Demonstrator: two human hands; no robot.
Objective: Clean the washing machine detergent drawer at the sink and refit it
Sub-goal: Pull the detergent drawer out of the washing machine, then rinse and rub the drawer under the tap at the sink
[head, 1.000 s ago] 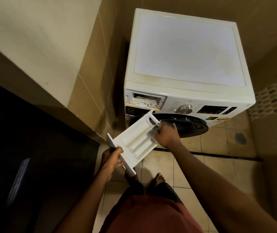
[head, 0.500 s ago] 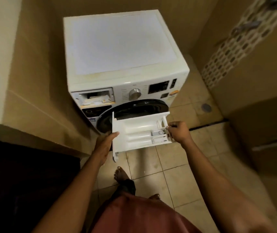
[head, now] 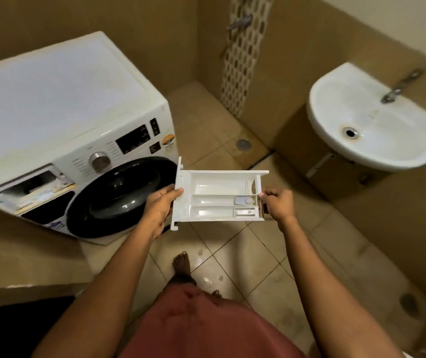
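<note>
Fingers (head: 177, 190) of the left hand (head: 160, 205) are clasping the front panel of the detergent drawer (head: 214, 192), the right hand (head: 279, 205) pinching its rear end, between washing machine (head: 51, 112) left and sink (head: 336, 151) far right. It is looking light, stiff, maybe slick, so gripping both ends seems safest.

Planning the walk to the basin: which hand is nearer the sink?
Right. The right hand grips the drawer end below-left of the sink; the left hand holds the other end, beside the washer door.
</note>
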